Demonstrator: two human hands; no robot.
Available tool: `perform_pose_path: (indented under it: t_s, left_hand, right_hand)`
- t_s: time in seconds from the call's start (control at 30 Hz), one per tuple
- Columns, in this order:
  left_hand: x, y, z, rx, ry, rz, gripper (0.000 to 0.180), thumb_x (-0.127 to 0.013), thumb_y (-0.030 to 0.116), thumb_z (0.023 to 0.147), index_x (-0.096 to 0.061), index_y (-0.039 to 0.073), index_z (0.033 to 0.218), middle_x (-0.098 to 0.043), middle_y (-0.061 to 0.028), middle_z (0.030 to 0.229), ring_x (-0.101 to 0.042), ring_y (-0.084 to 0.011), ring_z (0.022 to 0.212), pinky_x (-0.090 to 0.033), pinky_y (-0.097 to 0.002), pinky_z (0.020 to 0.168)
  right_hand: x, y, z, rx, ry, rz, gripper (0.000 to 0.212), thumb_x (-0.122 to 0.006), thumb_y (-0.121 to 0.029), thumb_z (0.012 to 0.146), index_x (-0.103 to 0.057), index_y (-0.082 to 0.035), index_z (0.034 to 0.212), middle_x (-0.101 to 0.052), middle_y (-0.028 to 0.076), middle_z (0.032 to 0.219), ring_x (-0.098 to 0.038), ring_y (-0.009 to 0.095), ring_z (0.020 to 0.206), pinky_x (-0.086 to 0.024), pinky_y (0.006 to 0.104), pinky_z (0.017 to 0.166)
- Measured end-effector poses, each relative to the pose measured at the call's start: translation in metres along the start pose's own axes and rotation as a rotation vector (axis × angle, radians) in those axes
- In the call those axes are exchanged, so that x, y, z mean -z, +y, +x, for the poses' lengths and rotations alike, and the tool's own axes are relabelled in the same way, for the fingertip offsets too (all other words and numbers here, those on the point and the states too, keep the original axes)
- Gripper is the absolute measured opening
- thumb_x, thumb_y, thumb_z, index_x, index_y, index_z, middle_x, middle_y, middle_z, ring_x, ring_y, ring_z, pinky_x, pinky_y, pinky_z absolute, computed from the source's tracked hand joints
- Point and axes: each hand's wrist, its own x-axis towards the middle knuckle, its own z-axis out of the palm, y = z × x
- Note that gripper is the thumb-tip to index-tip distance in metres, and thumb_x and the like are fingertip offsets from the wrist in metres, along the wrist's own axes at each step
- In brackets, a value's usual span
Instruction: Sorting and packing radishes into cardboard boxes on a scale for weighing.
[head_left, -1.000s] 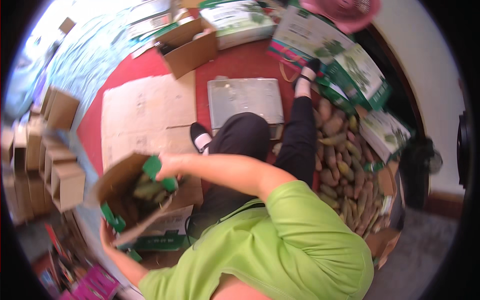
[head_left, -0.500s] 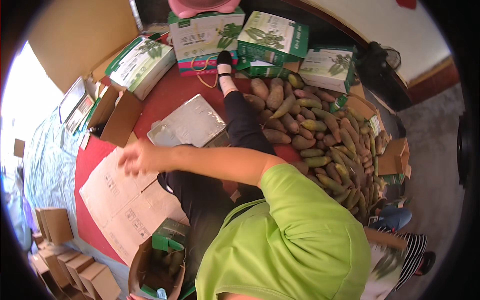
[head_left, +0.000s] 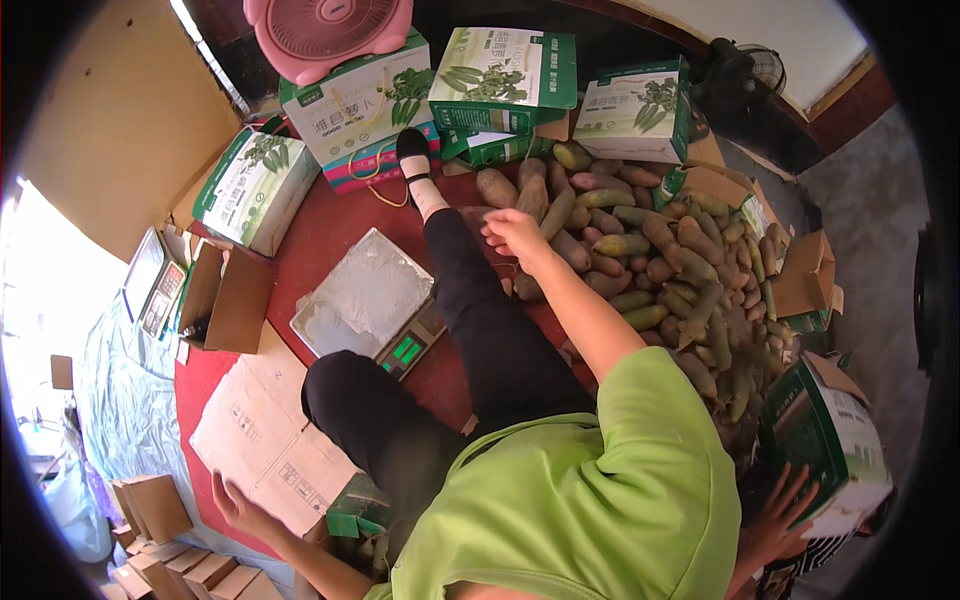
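Observation:
My right hand (head_left: 517, 238) reaches over the near edge of a pile of muddy green radishes (head_left: 655, 240), beside my outstretched leg. Its fingers are loosely bent and slightly apart, and I see no radish in them. Low at the left, my left hand (head_left: 240, 515) is spread with nothing in it, over the edge of a flattened cardboard sheet (head_left: 265, 425). Close to that forearm, an open green carton (head_left: 357, 508) stands mostly hidden. Between my legs and the boxes lies a weighing scale (head_left: 365, 290) with a bare metal platform and a lit green display.
Printed radish cartons (head_left: 500, 75) line the back, with a pink fan (head_left: 335, 30) on one. An open brown box (head_left: 235, 295) and a second scale (head_left: 158, 290) stand left. At lower right, a co-worker's hand (head_left: 775, 520) touches a carton (head_left: 835, 440). Folded boxes (head_left: 190, 570) lie lower left.
My right hand has swung from the left, over the cardboard, to the radishes. My left hand has risen off the open carton. A co-worker's carton has come up at lower right.

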Motion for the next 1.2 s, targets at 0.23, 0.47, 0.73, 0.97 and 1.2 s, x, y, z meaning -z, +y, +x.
perform_pose_path:
  t_s: [0.23, 0.47, 0.73, 0.97, 1.2]
  left_hand:
    - [-0.155, 0.126, 0.005, -0.28, -0.52, -0.205, 0.026, -0.052, 0.002, 0.087, -0.059, 0.0, 0.113, -0.059, -0.0119, 0.113, -0.054, -0.0198, 0.108, -0.04, -0.0292, 0.094]
    - [-0.253, 0.122, -0.026, -0.561, -0.937, 0.033, 0.031, -0.066, 0.003, 0.074, -0.063, 0.004, 0.105, -0.059, -0.0132, 0.108, -0.052, -0.0307, 0.108, -0.038, -0.0375, 0.096]
    - [-0.264, 0.118, -0.029, -0.566, -0.996, 0.448, 0.032, -0.069, 0.011, 0.072, -0.065, 0.008, 0.104, -0.06, -0.0118, 0.107, -0.053, -0.0318, 0.104, -0.04, -0.0417, 0.091]
    - [-0.268, 0.12, -0.026, -0.547, -1.003, 0.514, 0.032, -0.069, 0.011, 0.073, -0.064, 0.006, 0.104, -0.061, -0.0123, 0.104, -0.055, -0.031, 0.103, -0.04, -0.0419, 0.09]
    - [-0.271, 0.124, -0.025, -0.505, -1.021, 0.502, 0.031, -0.067, 0.012, 0.073, -0.064, 0.005, 0.104, -0.062, -0.0139, 0.103, -0.056, -0.032, 0.1, -0.04, -0.0419, 0.09]
  right_hand:
    - [0.08, 0.047, 0.031, -0.154, 0.163, -0.04, 0.019, -0.055, -0.016, 0.089, -0.059, -0.011, 0.107, -0.064, 0.001, 0.089, -0.057, 0.009, 0.071, -0.046, 0.0244, 0.06]
    - [0.123, 0.041, 0.075, -0.175, 0.283, 0.183, 0.019, -0.054, -0.009, 0.085, -0.06, -0.009, 0.103, -0.064, 0.004, 0.083, -0.057, 0.011, 0.064, -0.044, 0.0242, 0.048]
    - [0.186, -0.029, 0.165, -0.029, 0.459, 0.302, 0.018, -0.059, -0.011, 0.083, -0.061, -0.014, 0.1, -0.062, -0.001, 0.081, -0.058, 0.012, 0.065, -0.045, 0.0276, 0.054]
    - [0.185, -0.091, 0.214, 0.1, 0.461, 0.35, 0.033, -0.064, -0.017, 0.083, -0.057, -0.015, 0.115, -0.058, 0.0, 0.095, -0.055, 0.013, 0.074, -0.044, 0.03, 0.06]
    - [0.167, -0.101, 0.24, 0.085, 0.335, 0.476, 0.057, -0.067, -0.015, 0.081, -0.042, -0.013, 0.132, -0.055, 0.003, 0.106, -0.056, 0.019, 0.083, -0.044, 0.0316, 0.061]
